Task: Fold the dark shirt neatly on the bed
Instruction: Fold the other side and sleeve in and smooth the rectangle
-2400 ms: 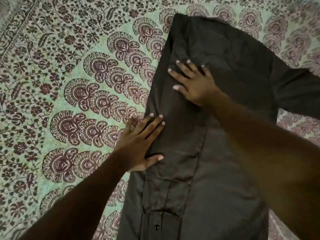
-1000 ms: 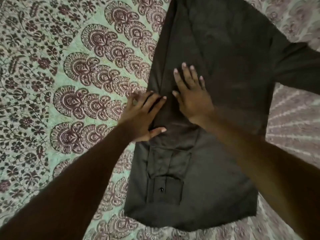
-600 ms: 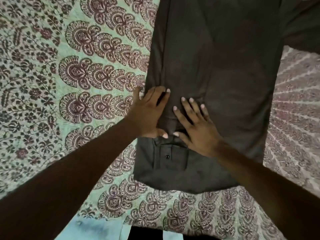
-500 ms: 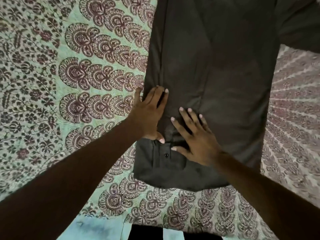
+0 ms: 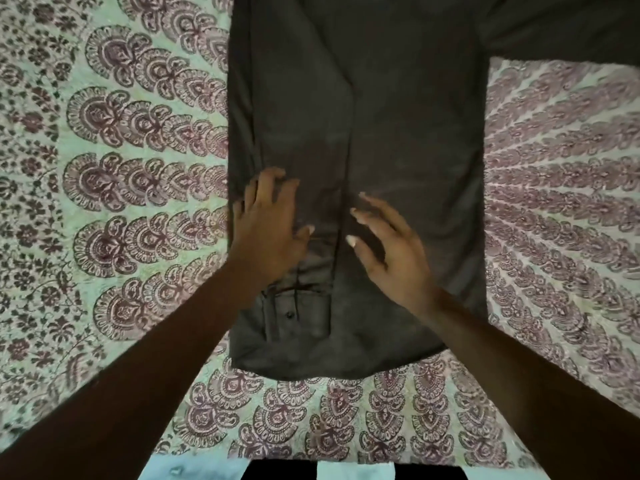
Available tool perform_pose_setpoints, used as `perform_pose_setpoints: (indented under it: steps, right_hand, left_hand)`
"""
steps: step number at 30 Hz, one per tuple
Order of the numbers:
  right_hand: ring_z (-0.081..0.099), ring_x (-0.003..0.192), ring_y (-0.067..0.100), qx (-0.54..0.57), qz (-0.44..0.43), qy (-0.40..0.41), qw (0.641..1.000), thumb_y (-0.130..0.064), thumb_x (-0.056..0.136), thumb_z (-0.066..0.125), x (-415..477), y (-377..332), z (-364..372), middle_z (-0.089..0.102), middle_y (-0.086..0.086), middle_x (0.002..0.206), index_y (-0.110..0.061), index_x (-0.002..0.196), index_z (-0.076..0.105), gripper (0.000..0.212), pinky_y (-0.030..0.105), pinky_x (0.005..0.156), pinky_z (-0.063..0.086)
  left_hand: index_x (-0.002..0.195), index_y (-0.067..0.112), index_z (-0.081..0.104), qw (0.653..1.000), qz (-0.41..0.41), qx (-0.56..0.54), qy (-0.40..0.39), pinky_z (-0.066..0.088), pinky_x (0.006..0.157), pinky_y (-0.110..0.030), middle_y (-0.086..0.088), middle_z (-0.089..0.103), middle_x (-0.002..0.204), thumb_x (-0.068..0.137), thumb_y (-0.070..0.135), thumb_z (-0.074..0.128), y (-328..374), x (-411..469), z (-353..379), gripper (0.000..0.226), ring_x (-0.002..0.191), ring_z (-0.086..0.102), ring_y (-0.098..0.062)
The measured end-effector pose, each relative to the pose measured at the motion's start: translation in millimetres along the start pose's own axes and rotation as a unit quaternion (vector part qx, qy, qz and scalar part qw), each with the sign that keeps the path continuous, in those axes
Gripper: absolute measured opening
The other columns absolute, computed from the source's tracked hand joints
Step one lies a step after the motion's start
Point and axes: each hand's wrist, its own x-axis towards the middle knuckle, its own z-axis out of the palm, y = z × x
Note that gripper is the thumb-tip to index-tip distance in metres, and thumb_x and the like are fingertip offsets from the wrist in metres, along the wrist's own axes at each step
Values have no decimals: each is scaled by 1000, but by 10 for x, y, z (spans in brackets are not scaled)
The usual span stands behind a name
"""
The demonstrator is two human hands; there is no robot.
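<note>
Fingers spread on both hands, holding nothing. Left hand (image 5: 268,233) flat on dark shirt (image 5: 398,133) near bed's (image 5: 114,174) front edge; right hand (image 5: 391,251) hovers beside.

The dark shirt (image 5: 363,133) lies flat down the middle of the bed (image 5: 121,168), and the patterned cover is bare and open to the left of the shirt, to its right below the outstretched sleeve (image 5: 571,26), and along the strip past its near hem. Over the shirt's lower part the left hand (image 5: 268,233) and right hand (image 5: 391,254) with their forearms take up the approach from the near side. A narrow gap of cloth shows between them.
</note>
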Motion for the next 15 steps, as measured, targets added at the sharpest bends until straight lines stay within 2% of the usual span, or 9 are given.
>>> perform_pose_setpoints:
  steps: [2, 4, 7, 10, 13, 15]
  right_hand:
    - [70, 111, 19, 62, 59, 43, 995, -17, 98, 68, 113, 151, -249, 58, 8, 140, -4, 126, 68, 32, 26, 96, 57]
    - [72, 103, 16, 109, 104, 77, 986, -16, 98, 66, 196, 381, -582, 60, 4, 134, -5, 124, 69, 28, 31, 85, 61]
    - [72, 99, 11, 112, 132, 123, 977, -8, 98, 64, 276, 770, -1128, 64, 7, 124, -5, 122, 68, 24, 23, 78, 57]
    - [69, 96, 12, 106, 171, 182, 962, 3, 97, 58, 294, 1197, -1735, 68, 10, 116, -5, 117, 70, 25, 23, 75, 56]
    - [68, 100, 8, 103, 185, 217, 953, 0, 98, 61, 308, 1604, -2284, 70, 8, 115, -4, 117, 69, 20, 17, 82, 54]
    - [69, 100, 8, 107, 204, 238, 944, -4, 98, 64, 339, 1904, -2665, 71, 4, 113, -6, 116, 69, 19, 17, 81, 54]
  left_hand:
    - [140, 11, 51, 997, 36, -64, 35, 47, 103, -57, -10, 44, 146, 83, 37, 66, 286, 147, 46, 64, 130, 51, -36]
    - [135, 6, 56, 991, 77, -92, 54, 51, 99, -52, -11, 50, 141, 85, 30, 64, 657, 353, 132, 56, 121, 58, -34]
    - [136, 7, 55, 985, 115, -112, 60, 52, 100, -49, -7, 51, 141, 87, 21, 66, 1300, 737, 270, 52, 121, 59, -32]
    - [139, 6, 52, 983, 149, -92, 50, 51, 102, -49, -9, 49, 144, 87, 17, 67, 2009, 1178, 453, 56, 125, 57, -32]
    - [147, 6, 45, 984, 172, -43, 22, 49, 104, -51, -11, 43, 151, 86, 14, 68, 2659, 1654, 644, 65, 129, 53, -35]
    - [153, 8, 36, 983, 184, 0, -9, 43, 112, -51, -12, 33, 160, 87, 19, 71, 3115, 1974, 769, 75, 141, 43, -36]
